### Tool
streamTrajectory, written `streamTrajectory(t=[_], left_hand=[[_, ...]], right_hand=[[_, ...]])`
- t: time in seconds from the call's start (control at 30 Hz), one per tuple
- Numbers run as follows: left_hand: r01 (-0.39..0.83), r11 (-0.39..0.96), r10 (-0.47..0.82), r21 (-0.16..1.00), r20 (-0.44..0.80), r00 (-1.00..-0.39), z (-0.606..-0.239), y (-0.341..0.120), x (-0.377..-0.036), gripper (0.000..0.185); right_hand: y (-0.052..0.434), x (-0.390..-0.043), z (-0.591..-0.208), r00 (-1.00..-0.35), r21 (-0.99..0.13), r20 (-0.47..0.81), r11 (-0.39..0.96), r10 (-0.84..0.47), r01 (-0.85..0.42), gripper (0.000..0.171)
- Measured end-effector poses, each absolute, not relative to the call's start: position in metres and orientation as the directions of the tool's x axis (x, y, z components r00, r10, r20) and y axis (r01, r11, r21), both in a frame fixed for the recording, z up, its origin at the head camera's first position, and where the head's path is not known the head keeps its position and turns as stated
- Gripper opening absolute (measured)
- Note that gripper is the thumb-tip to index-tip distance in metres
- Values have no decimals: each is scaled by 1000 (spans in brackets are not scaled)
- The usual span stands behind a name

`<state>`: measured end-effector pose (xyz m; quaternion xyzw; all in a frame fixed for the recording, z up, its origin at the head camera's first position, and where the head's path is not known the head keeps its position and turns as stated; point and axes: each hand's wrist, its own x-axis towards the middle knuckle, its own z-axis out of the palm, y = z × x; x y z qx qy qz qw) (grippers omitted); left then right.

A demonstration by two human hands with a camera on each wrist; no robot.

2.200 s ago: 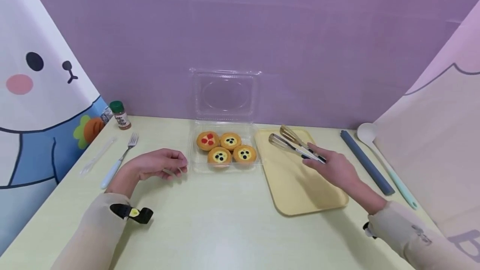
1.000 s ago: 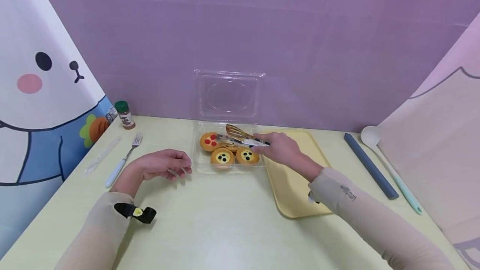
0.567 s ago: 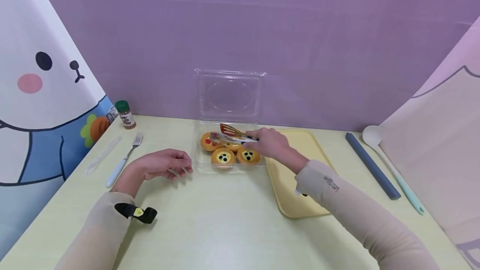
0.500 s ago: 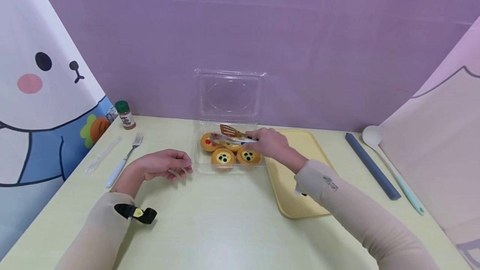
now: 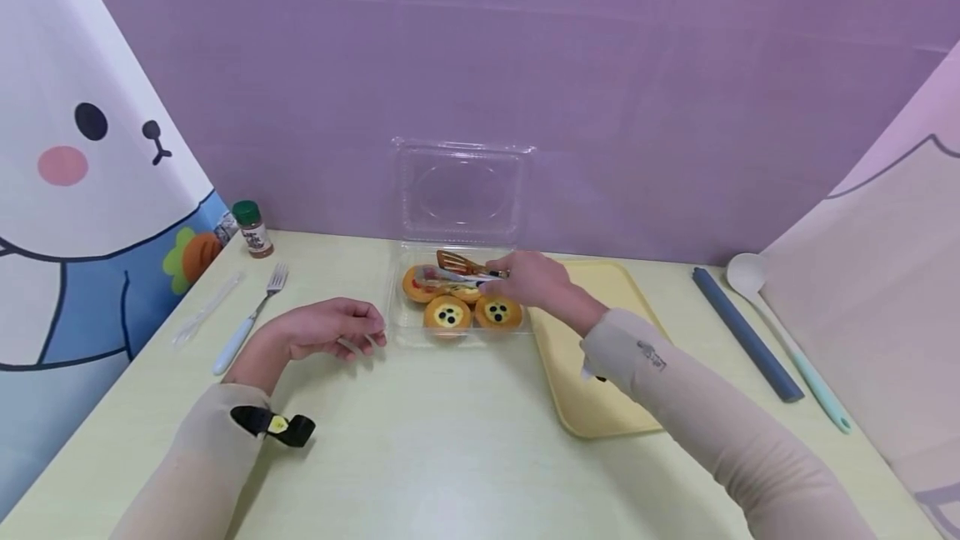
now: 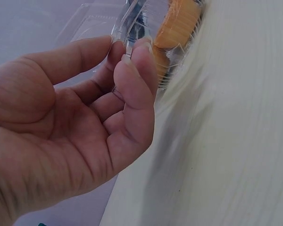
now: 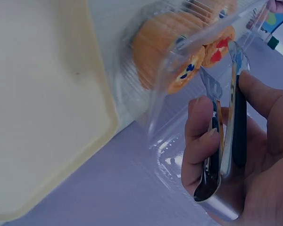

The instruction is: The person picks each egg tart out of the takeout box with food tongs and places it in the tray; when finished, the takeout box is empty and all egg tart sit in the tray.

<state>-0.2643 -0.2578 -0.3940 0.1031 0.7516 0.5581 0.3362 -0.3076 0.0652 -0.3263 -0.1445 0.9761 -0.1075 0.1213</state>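
Head view: our right hand (image 5: pixel 532 278) grips tongs (image 5: pixel 454 263), tarts (image 5: pixel 448 316) near the table's (image 5: pixel 450 440) far edge newly reachable; left hand (image 5: pixel 324 328) loose.

My left sleeve (image 5: pixel 176 473) and right sleeve (image 5: pixel 697 402) are long and pale beige, and past them my left grip (image 5: pixel 330 327) and right grip (image 5: pixel 531 279) are bare. Near the left wrist I wear 1 black strap (image 5: pixel 250 419) with a small yellow patch (image 5: pixel 278 424) and a chunky black end (image 5: pixel 300 430). The right sleeve bears 1 grey print (image 5: pixel 651 355), too small to read, and bunches into creases toward the elbow.
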Motion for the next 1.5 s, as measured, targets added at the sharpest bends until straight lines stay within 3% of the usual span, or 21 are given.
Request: streamTrajectory(t=[0.3,0.73,1.5], left_hand=[[-214,350,527,912,-381,-760,-393,-256,-266,18],[-220,341,546,914,-383,-745,-395,-258,-264,18],[-210,336,543,918,-370,-754,-396,-258,-265,18]], right_hand=[[48,-307,-313,-924,-157,-222,947,-311,-281,53],[34,-310,-312,-906,-113,-265,944,-329,-310,53],[38,-315,-313,-902,-214,-299,943,-311,-254,55]])
